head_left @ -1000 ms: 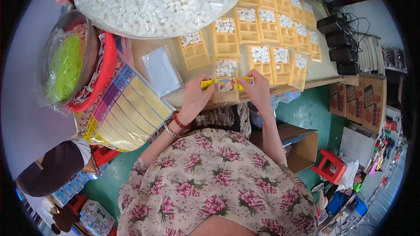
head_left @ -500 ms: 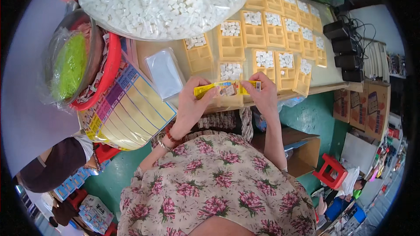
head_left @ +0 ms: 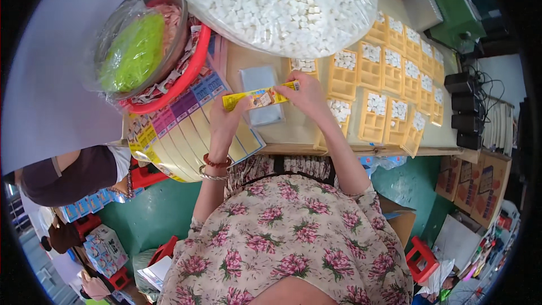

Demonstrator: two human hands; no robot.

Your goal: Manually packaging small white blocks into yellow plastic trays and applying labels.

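Observation:
A long, narrow yellow printed strip (head_left: 261, 99) is stretched between my two hands. My left hand (head_left: 224, 120) pinches its left end, and my right hand (head_left: 306, 95) grips the other end with thumb and fingers. Under the strip, on the table, lies a stack of pale sheets in a clear plastic sleeve (head_left: 258, 77). To the right of my right hand stand several yellow compartment trays (head_left: 341, 89), with small white cubes in their far compartments. My right forearm partly covers the nearest tray (head_left: 337, 128).
A large clear bag of white cubes (head_left: 276, 8) fills the back of the table. At left, a metal bowl (head_left: 179, 31) with a green bag (head_left: 132, 51) rests on a red basin (head_left: 195, 73). Black boxes with cables (head_left: 467, 101) line the right edge. Another person (head_left: 68, 175) is at left.
Both hands have moved left with the yellow strip, from over a tray to over the sleeved sheets. The view has turned left too, so the table's things appear farther right.

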